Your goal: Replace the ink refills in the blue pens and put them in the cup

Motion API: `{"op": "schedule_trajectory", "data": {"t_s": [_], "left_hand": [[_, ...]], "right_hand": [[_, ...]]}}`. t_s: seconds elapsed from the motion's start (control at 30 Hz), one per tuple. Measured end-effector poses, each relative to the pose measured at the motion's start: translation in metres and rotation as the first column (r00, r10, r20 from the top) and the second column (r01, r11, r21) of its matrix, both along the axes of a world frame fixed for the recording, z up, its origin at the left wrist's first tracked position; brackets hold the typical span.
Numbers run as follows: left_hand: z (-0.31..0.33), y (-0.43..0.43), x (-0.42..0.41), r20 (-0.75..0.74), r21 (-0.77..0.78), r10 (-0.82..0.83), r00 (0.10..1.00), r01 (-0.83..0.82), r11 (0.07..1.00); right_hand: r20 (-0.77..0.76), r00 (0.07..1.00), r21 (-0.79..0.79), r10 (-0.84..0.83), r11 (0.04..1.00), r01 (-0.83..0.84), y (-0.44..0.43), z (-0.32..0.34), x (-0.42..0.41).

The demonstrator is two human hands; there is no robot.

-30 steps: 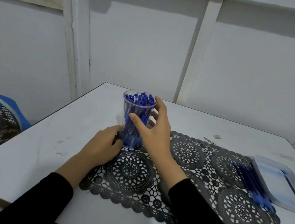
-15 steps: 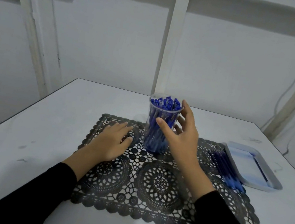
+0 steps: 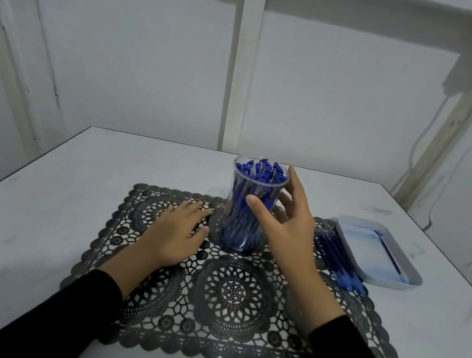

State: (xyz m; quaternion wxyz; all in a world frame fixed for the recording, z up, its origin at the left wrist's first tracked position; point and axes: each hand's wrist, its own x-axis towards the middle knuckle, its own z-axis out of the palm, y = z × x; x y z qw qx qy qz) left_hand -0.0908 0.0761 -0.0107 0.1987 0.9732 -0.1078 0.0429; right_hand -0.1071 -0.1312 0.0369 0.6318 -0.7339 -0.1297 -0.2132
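Observation:
A clear plastic cup [image 3: 239,229] packed with several blue pens [image 3: 261,171] stands upright on the far middle of a black lace mat [image 3: 230,296]. My right hand [image 3: 288,231] wraps the cup's right side, with the thumb on its front and the fingers behind near the rim. My left hand [image 3: 176,231] lies flat on the mat just left of the cup, holding nothing. Several loose blue pens [image 3: 337,258] lie in a bundle on the mat's right edge.
A shallow pale tray [image 3: 412,274] sits right of the loose pens, with one thin dark stick [image 3: 390,258] inside. The white table [image 3: 33,223] ends at a wall behind, and its left and right edges are in view.
The cup went with my right hand from the mat's far-left corner to its far middle. My left hand flattened onto the mat. The view turned right.

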Motion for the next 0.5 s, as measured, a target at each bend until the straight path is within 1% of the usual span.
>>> {"op": "schedule_trajectory", "data": {"t_s": [0.3, 0.43, 0.5], "left_hand": [[0.000, -0.001, -0.001, 0.013, 0.001, -0.008, 1.000, 0.008, 1.000], [0.003, 0.001, -0.003, 0.005, -0.015, -0.001, 1.000, 0.001, 1.000], [0.008, 0.002, -0.011, 0.039, -0.014, -0.002, 0.999, 0.002, 1.000]], "right_hand": [[-0.027, 1.000, -0.015, 0.015, 1.000, -0.016, 0.002, 0.001, 0.000], [-0.070, 0.997, -0.031, 0.044, 0.998, -0.046, 0.000, 0.003, -0.002], [-0.114, 0.993, -0.054, 0.010, 0.998, -0.016, -0.002, 0.004, -0.011]]}}
